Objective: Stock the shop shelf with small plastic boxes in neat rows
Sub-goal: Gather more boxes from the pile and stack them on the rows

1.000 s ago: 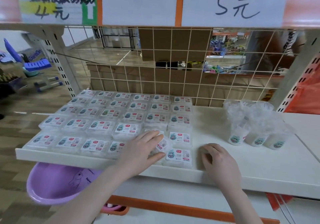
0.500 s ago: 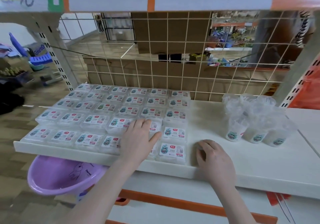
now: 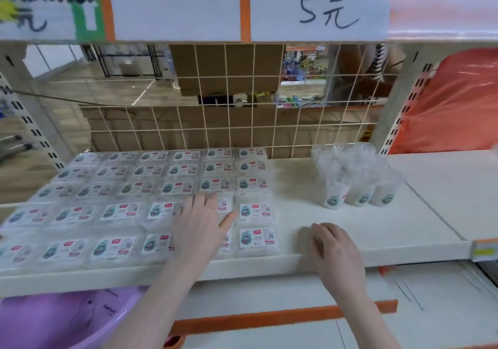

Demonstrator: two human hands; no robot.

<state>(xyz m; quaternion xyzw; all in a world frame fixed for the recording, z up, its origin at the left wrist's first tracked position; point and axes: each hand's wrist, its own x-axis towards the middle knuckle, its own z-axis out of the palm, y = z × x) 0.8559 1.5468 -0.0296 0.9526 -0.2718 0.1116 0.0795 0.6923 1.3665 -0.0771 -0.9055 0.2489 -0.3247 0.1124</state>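
A white shelf (image 3: pixel 350 222) carries the small plastic boxes (image 3: pixel 151 187) on its left half, laid flat in a grid of 6 columns and about 5 rows, labels up, the block reaching from the front lip back to the wire mesh panel (image 3: pixel 242 122); the far-left boxes are blurred, so the exact count cannot be fixed; the left hand (image 3: pixel 200 222) lies flat on top of the boxes in the 5th column near the front, fingers straight and together, thumb spread toward the 6th column, covering 2 boxes partly; the front box of the 6th column (image 3: pixel 257 241) sits just beside that thumb, at the block's right edge; the right hand (image 3: pixel 332 243) rests on the bare shelf near the front lip, just right of that box but apart from it, fingers loosely curled and holding nothing; farther back on the right stand 3 small white cups (image 3: pixel 358 195) wrapped in crinkled clear plastic, well apart from the boxes; above hangs the upper shelf edge with 3 paper signs, the right one a price sign (image 3: pixel 320 12) reading 5元, the middle blank, the left blurred; below the shelf at the left, a purple basin (image 3: pixel 62 319) shows partly; an orange strip (image 3: pixel 269 319) runs under the forearms; red-orange plastic sheeting (image 3: pixel 452 100) fills the neighbouring bay on the right.
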